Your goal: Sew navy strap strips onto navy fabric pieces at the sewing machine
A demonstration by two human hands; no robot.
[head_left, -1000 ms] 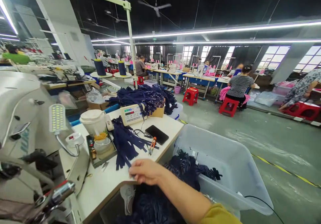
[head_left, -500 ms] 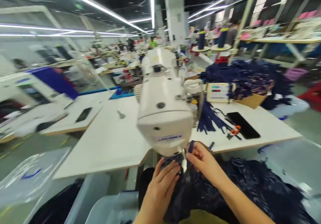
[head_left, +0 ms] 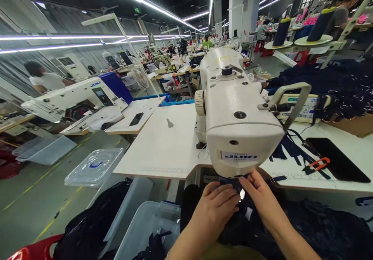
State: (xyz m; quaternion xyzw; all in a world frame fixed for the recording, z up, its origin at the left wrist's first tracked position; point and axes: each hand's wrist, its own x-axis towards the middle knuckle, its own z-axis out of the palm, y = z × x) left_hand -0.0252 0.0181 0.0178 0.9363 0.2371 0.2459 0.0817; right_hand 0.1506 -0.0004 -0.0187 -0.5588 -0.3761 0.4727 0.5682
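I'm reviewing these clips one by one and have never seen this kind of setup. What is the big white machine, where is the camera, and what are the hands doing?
The camera sits on the person's head, looking down at their own hands. The white machine is an industrial sewing machine on a white table. The left hand and right hand press dark navy fabric together under the machine's front end; the needle itself is hidden. On the table to the right lie a black phone and orange thread snips. Other people work further back.
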